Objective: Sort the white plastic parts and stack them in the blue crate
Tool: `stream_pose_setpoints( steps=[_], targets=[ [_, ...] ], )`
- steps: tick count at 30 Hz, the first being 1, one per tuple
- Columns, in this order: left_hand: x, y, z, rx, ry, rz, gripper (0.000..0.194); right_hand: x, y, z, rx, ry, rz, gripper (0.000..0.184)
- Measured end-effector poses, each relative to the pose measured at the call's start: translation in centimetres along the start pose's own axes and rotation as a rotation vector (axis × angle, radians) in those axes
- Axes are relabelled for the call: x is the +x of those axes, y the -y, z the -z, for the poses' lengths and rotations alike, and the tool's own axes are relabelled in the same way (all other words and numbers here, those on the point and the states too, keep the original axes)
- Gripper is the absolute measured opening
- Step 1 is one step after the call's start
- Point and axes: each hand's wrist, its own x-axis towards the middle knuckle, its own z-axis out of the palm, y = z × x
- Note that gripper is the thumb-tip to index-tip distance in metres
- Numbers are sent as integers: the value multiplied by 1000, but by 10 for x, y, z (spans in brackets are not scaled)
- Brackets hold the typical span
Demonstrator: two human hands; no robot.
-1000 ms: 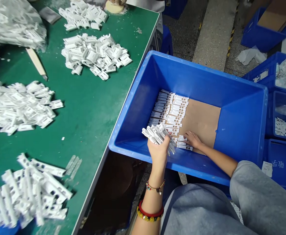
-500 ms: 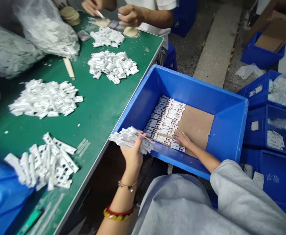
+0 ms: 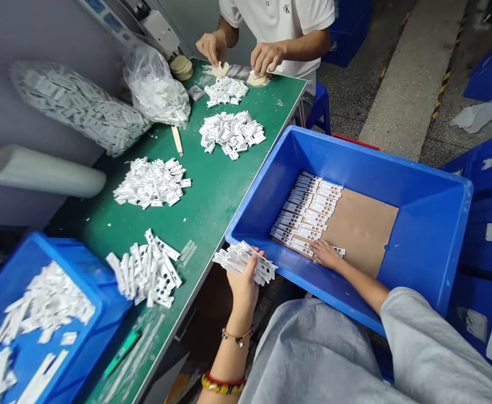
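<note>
My left hand (image 3: 244, 280) is closed round a bundle of white plastic strips (image 3: 243, 261), held just outside the near left corner of a big blue bin (image 3: 423, 247). My right hand (image 3: 325, 253) lies flat, fingers spread, inside the bin on the nearest strips of two neat rows of white strips (image 3: 307, 209). The rows rest on a brown cardboard sheet (image 3: 361, 227) lining the bin's floor.
A green table (image 3: 212, 191) at left carries several piles of white strips (image 3: 151, 182), two clear bags of them (image 3: 77, 106) and a blue bin of strips (image 3: 35, 303) at its near end. A person in a white shirt (image 3: 279, 17) works at the far end. More blue bins (image 3: 488, 163) stand at right.
My left hand has drawn the bundle out of the bin, toward the table edge. The right hand stays on the rows. The view has tilted up, showing the co-worker.
</note>
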Motion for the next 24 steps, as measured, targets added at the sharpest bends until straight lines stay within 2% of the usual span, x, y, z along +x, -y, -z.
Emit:
stream_pose_setpoints(
  steps=[4, 6, 9, 11, 12, 14, 16, 18, 19, 21, 23, 24],
  targets=[
    [-3, -3, 0, 26, -26, 79, 44, 1, 13, 10, 25, -51, -47, 42],
    [-8, -4, -2, 22, -35, 107, 44, 6, 23, 26, 81, -145, -100, 42],
    [-14, -5, -9, 16, -40, 138, 42, 24, 49, 72, 350, -394, -166, 42],
    [-15, -6, -14, 38, -20, 142, 41, 38, 77, 112, 602, -501, -131, 42],
    [-15, -7, -17, 74, 4, 135, 39, 44, 93, 132, 721, -520, -94, 41],
    [-12, -6, -26, 203, 75, 105, 33, 52, 121, 166, 937, -454, -7, 36],
    [-5, -5, -39, 320, 169, 67, 30, 56, 136, 191, 1118, -376, -55, 33],
    [3, -2, -56, 321, 270, 54, 30, 56, 130, 210, 1291, -365, -190, 33],
    [8, -1, -65, 278, 298, 64, 29, 55, 118, 218, 1364, -410, -261, 34],
    [18, 3, -81, 172, 305, 130, 26, 50, 80, 230, 1432, -603, -372, 38],
    [29, 8, -91, 83, 273, 219, 26, 40, 35, 231, 1320, -813, -460, 43],
    [34, 10, -92, 46, 263, 263, 28, 33, 14, 225, 1197, -847, -508, 46]
  ],
)
